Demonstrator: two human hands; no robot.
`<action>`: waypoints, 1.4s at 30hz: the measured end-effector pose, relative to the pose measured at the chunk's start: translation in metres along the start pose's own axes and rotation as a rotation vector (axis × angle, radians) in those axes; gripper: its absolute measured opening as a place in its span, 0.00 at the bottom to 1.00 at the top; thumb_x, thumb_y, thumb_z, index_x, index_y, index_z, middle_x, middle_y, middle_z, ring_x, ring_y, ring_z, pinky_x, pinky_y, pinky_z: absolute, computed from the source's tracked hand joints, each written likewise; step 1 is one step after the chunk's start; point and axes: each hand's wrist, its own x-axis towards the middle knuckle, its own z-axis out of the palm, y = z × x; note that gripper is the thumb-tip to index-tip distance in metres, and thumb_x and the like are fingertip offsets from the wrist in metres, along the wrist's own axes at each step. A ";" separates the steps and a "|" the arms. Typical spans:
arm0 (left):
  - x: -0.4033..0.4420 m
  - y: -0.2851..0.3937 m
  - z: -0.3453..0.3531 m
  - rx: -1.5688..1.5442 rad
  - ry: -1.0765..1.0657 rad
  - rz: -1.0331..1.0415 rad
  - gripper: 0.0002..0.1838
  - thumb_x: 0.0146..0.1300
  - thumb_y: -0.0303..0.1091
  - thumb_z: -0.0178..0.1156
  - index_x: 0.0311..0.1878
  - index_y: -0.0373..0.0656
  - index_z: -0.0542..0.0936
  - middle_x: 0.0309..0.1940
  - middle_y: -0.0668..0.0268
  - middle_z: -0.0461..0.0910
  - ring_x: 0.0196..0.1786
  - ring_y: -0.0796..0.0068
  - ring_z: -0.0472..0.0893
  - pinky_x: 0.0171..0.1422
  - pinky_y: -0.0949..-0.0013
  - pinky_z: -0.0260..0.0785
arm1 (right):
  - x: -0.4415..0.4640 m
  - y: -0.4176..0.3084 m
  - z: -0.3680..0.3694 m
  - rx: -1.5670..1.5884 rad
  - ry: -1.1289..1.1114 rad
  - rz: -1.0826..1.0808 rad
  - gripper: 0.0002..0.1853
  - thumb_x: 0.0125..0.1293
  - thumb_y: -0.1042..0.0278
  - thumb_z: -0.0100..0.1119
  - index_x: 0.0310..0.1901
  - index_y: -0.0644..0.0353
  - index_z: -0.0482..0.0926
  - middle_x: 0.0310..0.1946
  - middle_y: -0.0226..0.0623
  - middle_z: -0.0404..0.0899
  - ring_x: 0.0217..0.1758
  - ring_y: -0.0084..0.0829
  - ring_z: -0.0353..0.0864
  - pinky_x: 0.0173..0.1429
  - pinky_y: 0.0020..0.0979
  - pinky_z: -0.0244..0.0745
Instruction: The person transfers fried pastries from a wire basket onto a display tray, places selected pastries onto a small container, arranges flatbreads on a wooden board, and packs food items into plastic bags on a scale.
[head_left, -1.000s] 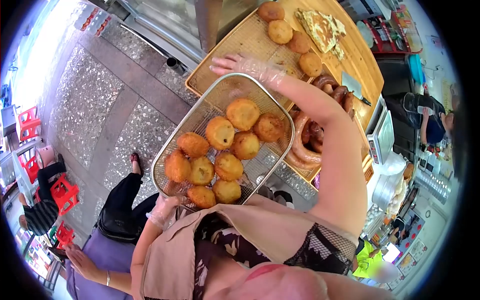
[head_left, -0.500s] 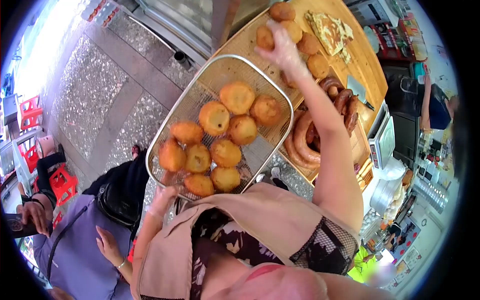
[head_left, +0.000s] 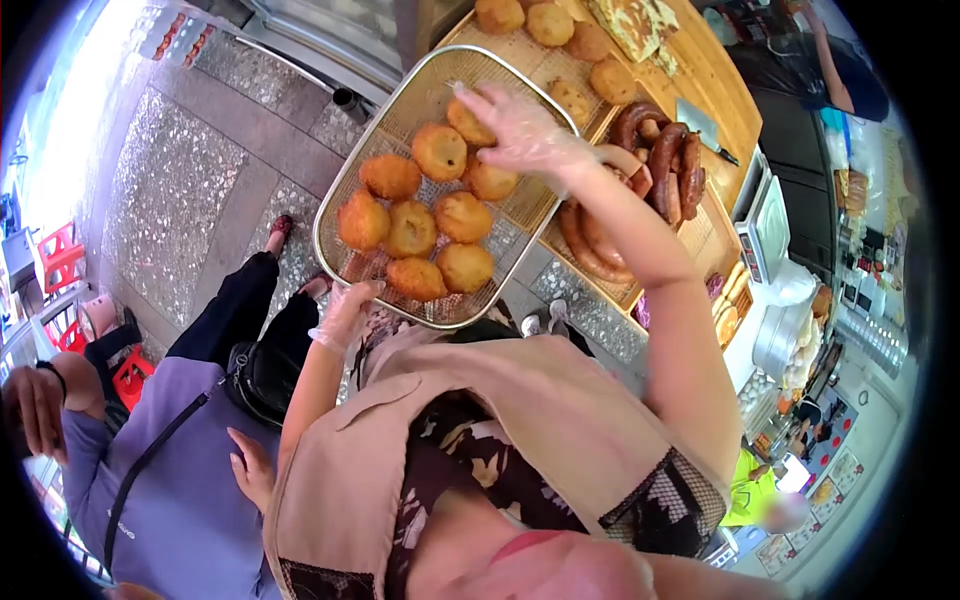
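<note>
A metal wire basket [head_left: 505, 290] holds several round golden fried pieces [head_left: 410, 230]. My left hand [head_left: 345, 312], in a clear plastic glove, grips the basket's near left rim. Also gloved, my right hand [head_left: 525, 135] reaches over the basket's right side with fingers spread around a fried piece [head_left: 470, 120]; whether it touches that piece is unclear. The hand partly covers this part of the basket. Beyond it, more fried pieces [head_left: 612, 80] lie on a rack tray.
Coiled sausages [head_left: 675, 170] lie right of the basket, near a spatula [head_left: 697, 122] and flatbread [head_left: 640, 25] on a wooden board [head_left: 725, 90]. A scale [head_left: 765, 230] stands farther right. A person in purple [head_left: 185, 460] is close on the left.
My right hand has moved from a fried piece on the rack tray back over the basket. That piece now lies on the tray. The basket appears higher in view; the person on the left has shifted.
</note>
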 end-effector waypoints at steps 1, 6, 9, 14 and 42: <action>0.001 0.001 -0.002 0.023 -0.001 -0.004 0.34 0.48 0.25 0.60 0.63 0.37 0.66 0.34 0.73 0.74 0.25 0.86 0.67 0.26 0.80 0.57 | 0.006 -0.005 0.003 -0.043 -0.059 0.069 0.44 0.51 0.65 0.60 0.72 0.47 0.53 0.67 0.55 0.57 0.63 0.57 0.65 0.65 0.43 0.68; 0.003 0.001 -0.010 0.068 -0.036 -0.049 0.33 0.49 0.28 0.62 0.62 0.38 0.67 0.34 0.74 0.74 0.27 0.87 0.68 0.28 0.79 0.59 | 0.015 -0.006 0.007 -0.008 -0.174 0.188 0.44 0.47 0.64 0.63 0.69 0.52 0.57 0.60 0.54 0.64 0.60 0.54 0.68 0.62 0.45 0.67; 0.002 -0.002 -0.017 0.027 -0.057 -0.070 0.35 0.49 0.19 0.54 0.65 0.37 0.62 0.57 0.63 0.72 0.54 0.70 0.76 0.55 0.69 0.73 | -0.001 0.001 -0.016 0.552 -0.003 0.239 0.41 0.48 0.68 0.60 0.68 0.54 0.59 0.61 0.52 0.66 0.62 0.46 0.68 0.67 0.38 0.65; 0.001 -0.013 -0.017 -0.101 -0.041 -0.024 0.35 0.49 0.20 0.52 0.66 0.37 0.64 0.58 0.63 0.73 0.51 0.70 0.77 0.52 0.69 0.73 | -0.041 0.058 -0.006 1.823 0.184 0.353 0.39 0.54 0.64 0.64 0.68 0.54 0.58 0.62 0.45 0.65 0.67 0.39 0.64 0.70 0.40 0.61; -0.013 -0.018 -0.010 -0.130 0.024 -0.023 0.36 0.50 0.21 0.55 0.67 0.38 0.62 0.61 0.61 0.70 0.61 0.65 0.72 0.65 0.63 0.67 | -0.062 0.045 -0.019 0.199 0.385 0.129 0.34 0.54 0.67 0.64 0.66 0.55 0.66 0.64 0.46 0.67 0.70 0.40 0.62 0.70 0.37 0.61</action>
